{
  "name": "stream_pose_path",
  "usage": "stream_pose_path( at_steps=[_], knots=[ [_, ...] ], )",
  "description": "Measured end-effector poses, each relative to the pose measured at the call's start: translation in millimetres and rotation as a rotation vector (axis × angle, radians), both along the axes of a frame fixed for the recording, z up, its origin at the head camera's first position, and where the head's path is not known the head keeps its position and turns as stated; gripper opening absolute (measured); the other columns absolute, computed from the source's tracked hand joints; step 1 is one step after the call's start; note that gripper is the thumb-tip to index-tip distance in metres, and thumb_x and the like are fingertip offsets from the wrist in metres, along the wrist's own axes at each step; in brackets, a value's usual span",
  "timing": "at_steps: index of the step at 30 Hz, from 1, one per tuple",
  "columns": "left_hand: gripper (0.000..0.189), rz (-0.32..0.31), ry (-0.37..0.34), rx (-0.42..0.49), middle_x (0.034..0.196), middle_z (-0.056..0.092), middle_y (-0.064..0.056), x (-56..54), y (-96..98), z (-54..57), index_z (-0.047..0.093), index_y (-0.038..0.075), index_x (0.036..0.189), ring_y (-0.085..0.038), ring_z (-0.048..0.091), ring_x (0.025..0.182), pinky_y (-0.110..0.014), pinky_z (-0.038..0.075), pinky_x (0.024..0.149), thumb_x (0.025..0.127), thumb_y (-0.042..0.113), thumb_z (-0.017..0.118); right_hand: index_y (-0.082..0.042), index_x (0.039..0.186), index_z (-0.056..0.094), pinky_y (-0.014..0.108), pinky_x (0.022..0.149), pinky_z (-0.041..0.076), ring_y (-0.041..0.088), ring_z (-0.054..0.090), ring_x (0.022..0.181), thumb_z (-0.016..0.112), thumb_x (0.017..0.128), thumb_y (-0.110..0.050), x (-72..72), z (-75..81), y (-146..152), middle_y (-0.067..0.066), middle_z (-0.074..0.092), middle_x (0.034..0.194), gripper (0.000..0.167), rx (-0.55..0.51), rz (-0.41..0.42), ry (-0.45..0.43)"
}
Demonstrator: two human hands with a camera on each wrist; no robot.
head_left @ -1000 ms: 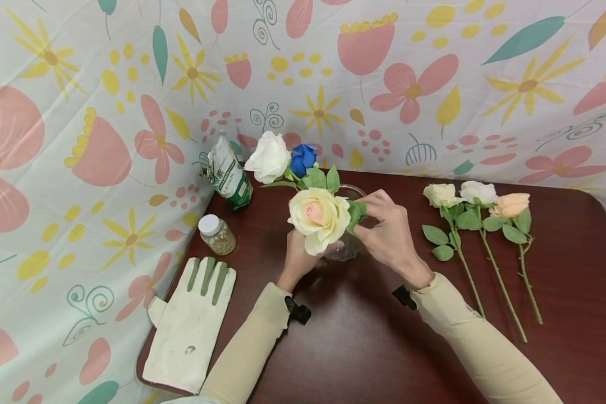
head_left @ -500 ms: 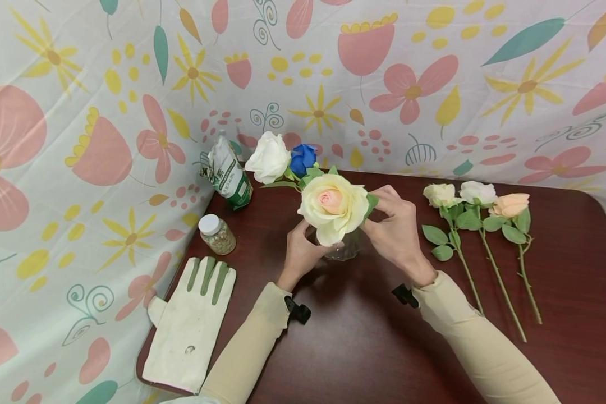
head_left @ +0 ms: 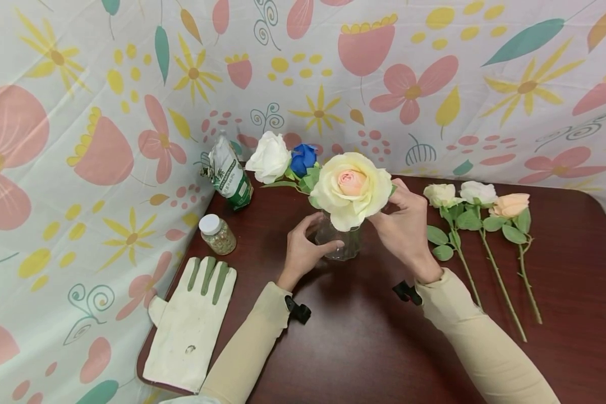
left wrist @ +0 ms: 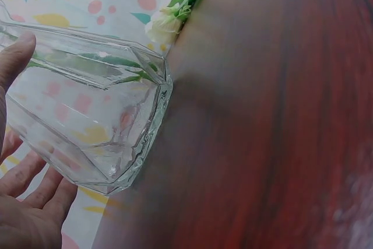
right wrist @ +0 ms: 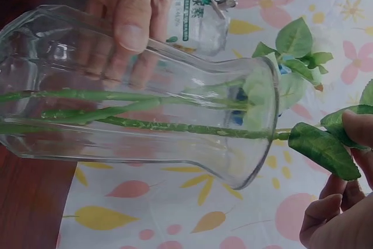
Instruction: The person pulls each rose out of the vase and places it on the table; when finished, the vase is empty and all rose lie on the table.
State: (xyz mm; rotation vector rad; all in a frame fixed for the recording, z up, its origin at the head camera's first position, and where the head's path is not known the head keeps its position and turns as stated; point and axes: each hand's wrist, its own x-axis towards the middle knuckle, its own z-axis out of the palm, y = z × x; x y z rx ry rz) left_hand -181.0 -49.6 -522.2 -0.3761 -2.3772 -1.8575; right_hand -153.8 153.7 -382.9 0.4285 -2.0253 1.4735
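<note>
My left hand (head_left: 302, 249) holds a clear, faceted glass vase (head_left: 350, 247) by its side, thumb on the near side and fingers behind. In the right wrist view several green stems (right wrist: 192, 127) run inside the vase. A large pale yellow rose with a pink centre (head_left: 352, 191) stands over the vase mouth. Just below its bloom, my right hand (head_left: 404, 233) pinches the rose by the stem and leaves (right wrist: 323, 150). A white rose (head_left: 269, 158) and a blue rose (head_left: 303, 159) lean out leftward. The bloom hides the vase's rim in the head view.
Cream, white and peach roses (head_left: 509, 205) lie at the right of the dark table (head_left: 353, 348). At the left are a green and white bag (head_left: 232, 177), a white-capped jar (head_left: 217, 235) and a work glove (head_left: 192, 325). A flowered cloth (head_left: 303, 67) hangs behind.
The pale yellow rose has moved right and up with my right hand, over the vase mouth, showing more of the left hand and the lower vase. My left hand has hardly moved.
</note>
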Motion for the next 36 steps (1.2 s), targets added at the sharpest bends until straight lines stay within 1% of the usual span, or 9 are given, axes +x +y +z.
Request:
stream_pose_path(
  at_steps=[7,10,13,17,20,24,27,31,36],
  knots=[
    [0.077,0.007,0.01,-0.005,0.144,0.073,-0.012,0.1,0.4,1.0,0.066,0.011,0.148,-0.029,0.069,0.137,-0.047,0.058,0.116,0.079,0.022,0.1,0.01,0.107,0.082,0.028,0.109,0.052,0.002,0.07,0.12,0.083,0.085,0.013,-0.9,5.3,0,-0.035,0.075,0.111,0.022,-0.067,-0.003,0.055],
    [0.077,0.01,0.009,-0.01,0.144,0.073,-0.012,0.1,0.9,1.8,0.066,0.011,0.148,-0.029,0.069,0.137,-0.046,0.059,0.116,0.079,0.023,0.1,0.012,0.104,0.082,0.026,0.108,0.054,0.001,0.071,0.119,0.081,0.087,0.013,-0.9,7.5,3,-0.035,0.076,0.11,0.018,-0.08,-0.011,0.061],
    [0.077,0.01,0.005,-0.016,0.144,0.073,-0.011,0.1,1.1,2.0,0.066,0.011,0.148,-0.029,0.069,0.137,-0.046,0.058,0.116,0.079,0.023,0.1,0.012,0.104,0.082,0.022,0.099,0.056,-0.001,0.072,0.112,0.079,0.087,0.014,0.2,9.2,5,-0.031,0.078,0.11,0.017,-0.109,-0.02,0.059],
    [0.077,0.008,0.005,-0.013,0.145,0.073,-0.011,0.3,1.1,1.7,0.066,0.011,0.148,-0.029,0.069,0.137,-0.046,0.058,0.116,0.08,0.023,0.1,0.001,0.103,0.086,0.017,0.088,0.058,-0.006,0.071,0.094,0.074,0.088,0.014,1.6,11.2,7,-0.021,0.081,0.104,0.024,-0.151,-0.056,0.073],
    [0.077,0.006,0.003,-0.011,0.145,0.072,-0.011,0.7,0.8,1.5,0.066,0.011,0.148,-0.029,0.069,0.137,-0.047,0.058,0.116,0.08,0.024,0.1,-0.005,0.098,0.088,0.015,0.083,0.056,-0.008,0.068,0.084,0.074,0.089,0.01,1.5,13.8,8,-0.022,0.081,0.095,0.022,-0.179,-0.073,0.098],
    [0.078,0.007,0.001,-0.02,0.146,0.072,-0.011,0.7,0.4,1.3,0.066,0.011,0.148,-0.029,0.069,0.138,-0.046,0.058,0.116,0.08,0.023,0.1,0.002,0.09,0.085,0.016,0.085,0.056,-0.007,0.068,0.084,0.078,0.09,0.0,1.4,18.7,9,-0.027,0.079,0.092,0.007,-0.206,-0.085,0.132],
    [0.078,0.007,0.005,-0.025,0.146,0.072,-0.01,0.6,0.2,1.0,0.065,0.011,0.148,-0.028,0.068,0.138,-0.045,0.058,0.117,0.079,0.023,0.1,0.005,0.092,0.085,0.02,0.094,0.058,-0.003,0.072,0.095,0.081,0.09,-0.004,1.9,22.7,10,-0.023,0.081,0.098,0.01,-0.233,-0.107,0.146],
    [0.078,0.004,0.005,-0.019,0.146,0.072,-0.009,0.6,0.4,0.3,0.066,0.011,0.148,-0.027,0.068,0.138,-0.043,0.058,0.117,0.079,0.022,0.1,0.004,0.093,0.084,0.023,0.098,0.059,0.003,0.074,0.104,0.081,0.09,0.001,1.9,26.6,11,-0.013,0.083,0.102,0.005,-0.321,-0.1,0.152],
    [0.078,0.004,0.009,-0.012,0.144,0.073,-0.01,0.3,0.6,-0.2,0.066,0.01,0.147,-0.026,0.068,0.137,-0.043,0.058,0.117,0.079,0.021,0.1,0.002,0.095,0.085,0.021,0.093,0.059,0.002,0.073,0.099,0.081,0.087,0.006,1.3,32.2,15,-0.013,0.083,0.098,0.009,-0.375,-0.158,0.12]
  ],
)
